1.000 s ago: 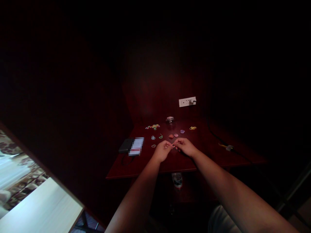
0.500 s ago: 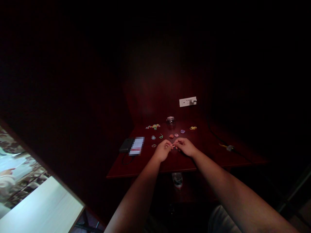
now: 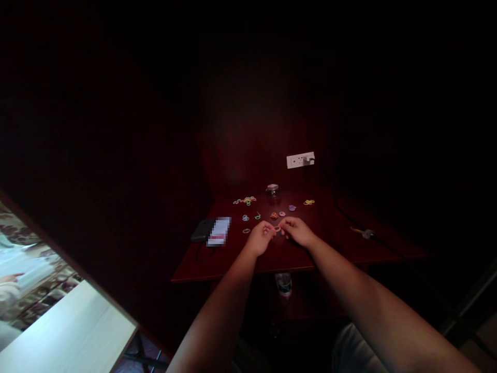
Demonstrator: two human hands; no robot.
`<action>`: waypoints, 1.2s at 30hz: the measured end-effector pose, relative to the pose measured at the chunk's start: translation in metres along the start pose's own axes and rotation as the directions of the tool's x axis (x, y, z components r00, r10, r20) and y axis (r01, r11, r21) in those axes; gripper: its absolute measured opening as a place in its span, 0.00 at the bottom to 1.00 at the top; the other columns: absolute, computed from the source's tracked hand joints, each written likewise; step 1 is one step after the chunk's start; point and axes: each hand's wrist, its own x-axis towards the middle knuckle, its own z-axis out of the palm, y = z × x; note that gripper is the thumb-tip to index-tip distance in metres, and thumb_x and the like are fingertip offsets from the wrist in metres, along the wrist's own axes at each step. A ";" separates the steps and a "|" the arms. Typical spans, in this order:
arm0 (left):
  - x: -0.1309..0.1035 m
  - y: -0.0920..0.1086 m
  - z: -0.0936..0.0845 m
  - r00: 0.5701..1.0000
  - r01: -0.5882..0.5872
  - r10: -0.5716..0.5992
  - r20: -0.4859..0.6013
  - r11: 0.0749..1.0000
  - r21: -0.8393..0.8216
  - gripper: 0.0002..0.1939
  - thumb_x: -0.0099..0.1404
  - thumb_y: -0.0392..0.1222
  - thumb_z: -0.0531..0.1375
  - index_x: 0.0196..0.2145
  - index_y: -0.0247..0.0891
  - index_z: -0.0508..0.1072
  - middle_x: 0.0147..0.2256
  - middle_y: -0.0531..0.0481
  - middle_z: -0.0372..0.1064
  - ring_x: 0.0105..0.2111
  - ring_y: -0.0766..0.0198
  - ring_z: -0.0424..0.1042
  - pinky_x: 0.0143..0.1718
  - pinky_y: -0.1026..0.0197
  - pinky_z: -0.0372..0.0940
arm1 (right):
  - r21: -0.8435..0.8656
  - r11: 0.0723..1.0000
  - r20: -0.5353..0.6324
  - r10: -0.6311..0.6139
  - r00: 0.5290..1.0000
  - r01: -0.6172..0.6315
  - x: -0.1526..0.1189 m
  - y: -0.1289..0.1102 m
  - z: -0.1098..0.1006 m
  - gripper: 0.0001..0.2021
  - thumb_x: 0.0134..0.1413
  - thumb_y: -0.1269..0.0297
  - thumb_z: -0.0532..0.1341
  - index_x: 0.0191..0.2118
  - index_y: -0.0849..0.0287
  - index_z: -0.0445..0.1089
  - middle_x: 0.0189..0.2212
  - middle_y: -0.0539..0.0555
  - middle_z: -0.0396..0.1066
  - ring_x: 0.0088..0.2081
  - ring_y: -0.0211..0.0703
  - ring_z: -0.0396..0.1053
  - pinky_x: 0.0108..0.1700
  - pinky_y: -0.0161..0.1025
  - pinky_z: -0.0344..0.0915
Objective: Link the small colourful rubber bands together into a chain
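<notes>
Between my two hands, a small pinkish-orange band (image 3: 277,228) is held above the dark red table (image 3: 233,261). My left hand (image 3: 262,238) pinches its left side, and my right hand (image 3: 295,231) pinches the right side. Just beyond the fingers lie an orange bundle of bands (image 3: 274,215) and a pink one (image 3: 282,214). A purple bundle (image 3: 292,208) and yellow bands (image 3: 309,202) are farther right. To the left are a green band (image 3: 257,216), light blue bands (image 3: 245,218), a pale single band (image 3: 246,231) and a mixed multicoloured pile (image 3: 247,200).
A clear jar (image 3: 273,190) stands at the back. A dark case (image 3: 202,230) and a blurred phone-like item (image 3: 219,231) lie left. A cable connector (image 3: 368,234) is right, a wall socket (image 3: 300,160) behind. Below the table edge is a bottle (image 3: 284,285). Another person's hand (image 3: 11,278) shows far left.
The band between my hands now shows as a more open loop, with my fingertips slightly farther apart. The whole view has shifted slightly.
</notes>
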 end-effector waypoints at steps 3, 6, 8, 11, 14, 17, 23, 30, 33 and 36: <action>0.000 0.001 0.000 1.000 0.011 -0.011 0.001 1.000 0.000 0.03 0.56 0.37 0.56 0.29 0.33 0.65 0.26 0.50 0.68 0.25 0.71 0.64 0.28 0.68 0.58 | -0.020 1.000 0.015 -0.005 1.000 0.005 -0.001 -0.002 0.001 0.11 0.46 0.59 0.57 0.26 0.63 0.66 0.17 0.48 0.64 0.17 0.30 0.58 0.20 0.29 0.54; 0.000 0.000 0.001 1.000 0.019 -0.019 0.002 1.000 0.006 0.04 0.56 0.37 0.56 0.28 0.33 0.65 0.25 0.50 0.68 0.25 0.70 0.65 0.28 0.67 0.58 | -0.042 0.999 0.021 -0.010 1.000 0.011 -0.003 -0.005 0.001 0.12 0.46 0.58 0.57 0.25 0.63 0.67 0.17 0.49 0.65 0.17 0.31 0.58 0.20 0.29 0.54; 0.001 0.000 0.001 1.000 0.021 -0.021 0.001 1.000 0.014 0.04 0.56 0.38 0.56 0.28 0.33 0.65 0.25 0.50 0.68 0.26 0.70 0.65 0.29 0.67 0.59 | -0.052 0.999 0.016 -0.007 1.000 0.007 -0.004 -0.006 0.001 0.13 0.46 0.57 0.57 0.25 0.63 0.67 0.17 0.49 0.65 0.17 0.31 0.58 0.20 0.30 0.54; 0.001 -0.001 0.001 1.000 0.023 -0.023 -0.001 0.999 0.026 0.04 0.56 0.38 0.56 0.29 0.33 0.65 0.26 0.50 0.69 0.26 0.70 0.65 0.29 0.67 0.59 | -0.067 0.998 0.021 -0.012 1.000 0.013 -0.005 -0.008 0.001 0.13 0.46 0.56 0.57 0.24 0.63 0.67 0.17 0.49 0.65 0.17 0.31 0.58 0.20 0.30 0.54; 0.000 0.000 0.001 1.000 0.018 -0.018 0.000 0.999 0.040 0.04 0.56 0.37 0.56 0.28 0.33 0.65 0.26 0.50 0.69 0.26 0.70 0.65 0.29 0.67 0.59 | -0.070 0.997 0.027 -0.015 1.000 0.017 -0.005 -0.008 0.001 0.13 0.45 0.57 0.57 0.23 0.63 0.67 0.16 0.49 0.64 0.17 0.31 0.58 0.20 0.30 0.53; 0.000 0.003 0.001 1.000 0.015 -0.015 0.008 0.999 0.034 0.04 0.56 0.37 0.55 0.28 0.33 0.65 0.25 0.50 0.68 0.25 0.70 0.65 0.29 0.67 0.58 | -0.038 0.999 0.021 -0.003 1.000 0.004 -0.004 -0.008 0.001 0.12 0.46 0.57 0.56 0.24 0.63 0.66 0.17 0.49 0.64 0.17 0.30 0.57 0.20 0.29 0.53; -0.002 0.005 0.001 1.000 0.029 -0.029 0.005 0.999 0.028 0.06 0.57 0.40 0.56 0.28 0.34 0.64 0.25 0.50 0.68 0.25 0.70 0.64 0.28 0.67 0.58 | 0.015 1.000 0.016 0.017 1.000 -0.017 -0.005 -0.009 0.001 0.13 0.45 0.56 0.57 0.25 0.63 0.68 0.18 0.49 0.65 0.17 0.30 0.58 0.20 0.30 0.54; -0.001 0.001 0.000 1.000 0.020 -0.020 0.008 0.999 0.035 0.05 0.57 0.39 0.55 0.28 0.34 0.65 0.26 0.50 0.69 0.26 0.70 0.65 0.29 0.67 0.58 | -0.051 0.999 0.026 -0.013 1.000 0.014 -0.006 -0.010 0.000 0.14 0.44 0.56 0.59 0.25 0.64 0.69 0.16 0.50 0.65 0.18 0.32 0.58 0.21 0.30 0.54; -0.001 0.002 0.000 1.000 0.022 -0.022 0.010 0.999 0.032 0.05 0.57 0.39 0.55 0.28 0.34 0.65 0.25 0.50 0.69 0.25 0.70 0.65 0.28 0.67 0.58 | -0.066 0.998 0.023 -0.014 1.000 0.016 -0.005 -0.009 0.000 0.13 0.45 0.56 0.59 0.24 0.64 0.69 0.16 0.49 0.65 0.18 0.32 0.58 0.21 0.30 0.55; -0.001 0.001 0.000 1.000 0.019 -0.020 0.018 0.999 0.042 0.06 0.57 0.40 0.55 0.28 0.33 0.65 0.26 0.49 0.69 0.25 0.70 0.65 0.28 0.67 0.58 | -0.074 0.997 0.018 -0.019 1.000 0.020 -0.005 -0.008 0.000 0.13 0.44 0.56 0.59 0.24 0.63 0.68 0.16 0.49 0.65 0.18 0.32 0.58 0.21 0.30 0.55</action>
